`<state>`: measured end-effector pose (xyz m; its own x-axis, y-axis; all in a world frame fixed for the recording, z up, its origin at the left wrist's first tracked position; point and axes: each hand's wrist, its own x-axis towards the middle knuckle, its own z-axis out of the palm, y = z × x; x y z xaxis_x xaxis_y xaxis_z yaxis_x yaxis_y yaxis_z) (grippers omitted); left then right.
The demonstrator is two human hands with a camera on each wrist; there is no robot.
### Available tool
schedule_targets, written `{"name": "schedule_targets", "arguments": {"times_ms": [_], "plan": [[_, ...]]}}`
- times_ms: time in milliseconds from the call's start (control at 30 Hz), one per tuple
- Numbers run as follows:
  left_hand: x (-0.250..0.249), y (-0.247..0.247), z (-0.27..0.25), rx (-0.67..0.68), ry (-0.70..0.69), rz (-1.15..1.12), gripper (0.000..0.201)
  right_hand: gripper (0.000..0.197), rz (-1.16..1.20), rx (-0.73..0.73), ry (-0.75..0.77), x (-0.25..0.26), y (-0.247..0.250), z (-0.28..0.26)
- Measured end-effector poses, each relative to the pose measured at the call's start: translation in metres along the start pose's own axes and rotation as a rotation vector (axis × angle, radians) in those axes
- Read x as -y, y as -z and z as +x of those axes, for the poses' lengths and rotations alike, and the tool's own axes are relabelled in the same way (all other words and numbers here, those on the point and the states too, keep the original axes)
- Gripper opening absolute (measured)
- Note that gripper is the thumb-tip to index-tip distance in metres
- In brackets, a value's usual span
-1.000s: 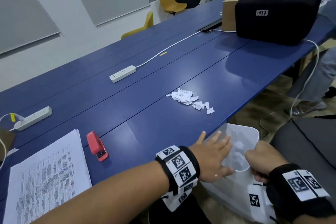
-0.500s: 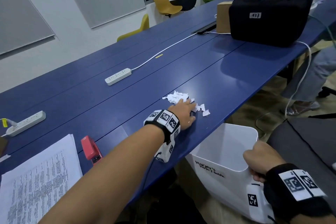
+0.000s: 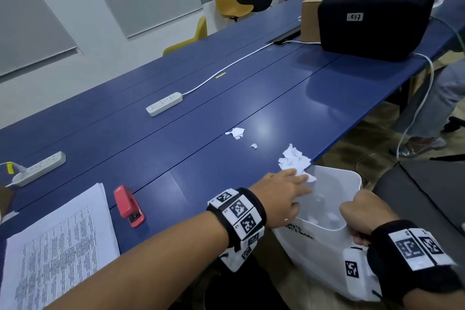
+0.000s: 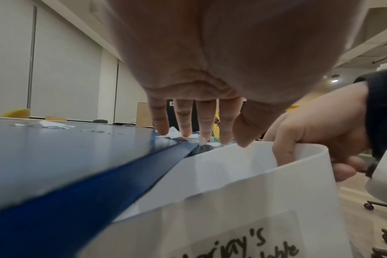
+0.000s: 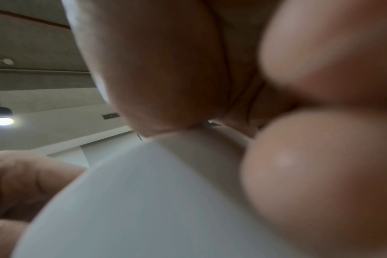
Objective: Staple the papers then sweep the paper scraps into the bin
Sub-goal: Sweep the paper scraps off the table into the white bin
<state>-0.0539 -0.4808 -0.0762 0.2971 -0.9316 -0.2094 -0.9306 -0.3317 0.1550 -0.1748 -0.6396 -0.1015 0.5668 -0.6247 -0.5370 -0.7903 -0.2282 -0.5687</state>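
White paper scraps [image 3: 294, 160] lie in a small heap at the near edge of the blue table [image 3: 251, 98], right above the white bin [image 3: 337, 241]. My left hand [image 3: 284, 187] lies flat with straight fingers [image 4: 160, 124] touching the scraps [image 4: 174, 134] at the table edge. A few scraps [image 3: 236, 132] remain farther back on the table. My right hand [image 3: 362, 214] grips the rim of the bin [image 4: 309, 153] and holds it just under the table edge. A red stapler [image 3: 128, 205] and a stack of printed papers [image 3: 57, 246] lie at the near left.
Two white power strips [image 3: 164, 104] [image 3: 37, 167] with cords lie on the table. A black case [image 3: 372, 15] and a cardboard box [image 3: 310, 17] stand at the far right. Chairs line the far side. Another person's legs [image 3: 432, 108] are at the right.
My left hand went out to the scrap pile, then drew most of it back to the table edge above the bin. A few scraps stayed behind. The right hand kept its grip on the bin.
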Motion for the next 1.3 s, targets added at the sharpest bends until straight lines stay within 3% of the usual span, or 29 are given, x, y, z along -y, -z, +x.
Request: {"name": "schedule_targets", "arguments": {"times_ms": [233,367,467,567,633,733,800,900,1033,1133,1200,1300], "plan": [[0.006,0.001,0.002,-0.22,0.046,-0.022,0.047,0.011,-0.01,0.012,-0.005,0.001,0.002,-0.003],[0.012,0.004,0.014,-0.028,0.261,-0.03,0.065,0.009,-0.002,0.012,-0.005,0.002,0.002,-0.005],[0.004,0.001,0.017,0.06,0.216,-0.063,0.066,0.01,0.001,0.014,-0.006,0.002,0.002,-0.006],[-0.01,-0.001,0.012,-0.005,0.063,-0.097,0.052,0.013,-0.004,0.015,0.001,0.001,0.003,-0.005],[-0.013,0.003,0.007,-0.058,0.038,-0.137,0.047,0.012,-0.005,0.014,0.004,0.002,0.003,-0.005],[0.002,0.016,0.009,-0.207,0.095,-0.171,0.04,0.011,-0.022,0.014,0.004,0.004,0.004,-0.006],[0.025,0.027,0.014,-0.26,0.233,-0.166,0.045,0.011,-0.035,0.02,0.004,0.005,0.005,-0.007],[0.077,0.043,0.02,-0.202,0.511,-0.134,0.062,0.011,-0.036,0.027,0.011,0.006,0.006,-0.008],[0.138,0.047,0.029,-0.137,0.712,-0.189,0.072,0.012,-0.035,0.026,0.008,0.007,0.007,-0.008],[0.16,0.044,0.035,-0.057,0.731,-0.186,0.061,0.012,-0.024,0.035,0.004,0.005,0.007,-0.007],[0.162,0.04,0.038,0.008,0.693,-0.165,0.05,0.011,-0.008,0.035,0.007,0.004,0.007,-0.006],[0.15,0.034,0.04,0.079,0.603,-0.134,0.049,0.007,0.017,0.035,0.009,0.002,0.007,-0.006]]}}
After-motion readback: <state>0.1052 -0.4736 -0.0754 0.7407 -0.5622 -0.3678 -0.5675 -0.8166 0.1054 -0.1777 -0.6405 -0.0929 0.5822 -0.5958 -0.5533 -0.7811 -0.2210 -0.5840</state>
